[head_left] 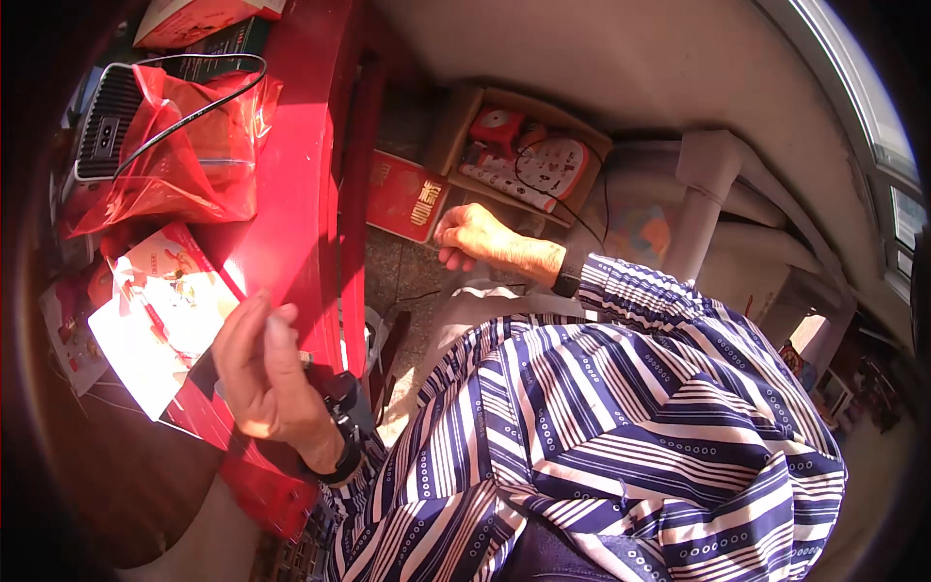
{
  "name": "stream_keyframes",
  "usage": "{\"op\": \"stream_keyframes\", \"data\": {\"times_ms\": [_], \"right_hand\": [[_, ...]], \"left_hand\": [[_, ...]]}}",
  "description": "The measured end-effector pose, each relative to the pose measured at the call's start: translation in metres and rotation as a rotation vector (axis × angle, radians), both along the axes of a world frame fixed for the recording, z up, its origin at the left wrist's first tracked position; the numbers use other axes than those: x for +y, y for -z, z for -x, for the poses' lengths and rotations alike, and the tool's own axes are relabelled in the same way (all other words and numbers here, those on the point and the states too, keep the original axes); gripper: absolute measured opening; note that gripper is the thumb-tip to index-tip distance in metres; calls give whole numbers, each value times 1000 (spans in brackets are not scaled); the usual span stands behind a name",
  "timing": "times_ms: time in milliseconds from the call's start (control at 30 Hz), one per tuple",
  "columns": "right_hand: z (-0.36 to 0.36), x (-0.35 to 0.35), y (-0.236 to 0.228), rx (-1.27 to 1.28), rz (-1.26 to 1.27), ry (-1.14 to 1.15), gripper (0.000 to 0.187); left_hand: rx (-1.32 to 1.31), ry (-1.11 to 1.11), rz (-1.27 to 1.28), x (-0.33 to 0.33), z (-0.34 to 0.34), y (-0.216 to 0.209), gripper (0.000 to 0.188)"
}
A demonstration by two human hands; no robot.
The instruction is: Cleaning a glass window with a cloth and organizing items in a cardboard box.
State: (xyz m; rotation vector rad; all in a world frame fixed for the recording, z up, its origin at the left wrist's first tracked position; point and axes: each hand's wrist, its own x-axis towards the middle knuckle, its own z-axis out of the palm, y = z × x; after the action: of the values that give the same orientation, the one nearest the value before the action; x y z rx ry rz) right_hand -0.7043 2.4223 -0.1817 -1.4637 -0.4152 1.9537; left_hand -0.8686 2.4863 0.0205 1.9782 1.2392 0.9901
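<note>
My left hand (267,373) is raised at the near edge of the red table (296,145). Its fingers are loosely bent and reach upward, the thumb beside them, and I see nothing held. Nearest to it lies a white sheet with red and coloured print (160,315), glaring in the sun. Over to the right, my right hand (475,238) is held past the table's side, its fingers curled in. Whatever they may hold is hidden. Just beyond it is a flat red box (405,197) with pale lettering.
A black ribbed device (105,121) with a black cable and a crumpled red plastic bag (208,160) are on the table's far left. Behind my right hand an open cardboard box (470,126) holds a white patterned item (543,167). A grey cloth-covered chair (700,184) stands right.
</note>
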Motion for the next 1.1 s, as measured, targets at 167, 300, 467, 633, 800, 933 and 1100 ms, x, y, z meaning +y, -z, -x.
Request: {"op": "stream_keyframes", "data": {"times_ms": [167, 300, 467, 633, 800, 933, 1100], "right_hand": [[-37, -25, 83, -177, 219, 258, 15], [-51, -23, 156, -262, 321, 318, 14], [-41, -18, 283, -1058, 14, 100, 20], [-22, 3, 331, -1046, -34, 21, 34], [-7, 7, 355, -958, -57, -103, 50], [-9, 38, 344, -849, -28, -145, 58], [5, 51, 358, -1282, 25, 34, 45]], "left_hand": [[144, 339, 572, -33, -47, 129, 13], [284, 420, 733, -43, -47, 201, 10], [269, 264, 988, -53, -14, 255, 17], [370, 147, 1114, -51, 6, 246, 16], [225, -195, 1487, -58, -6, 218, 17], [251, -188, 1449, -48, -20, 208, 19], [238, -133, 1417, -52, -13, 213, 19]]}}
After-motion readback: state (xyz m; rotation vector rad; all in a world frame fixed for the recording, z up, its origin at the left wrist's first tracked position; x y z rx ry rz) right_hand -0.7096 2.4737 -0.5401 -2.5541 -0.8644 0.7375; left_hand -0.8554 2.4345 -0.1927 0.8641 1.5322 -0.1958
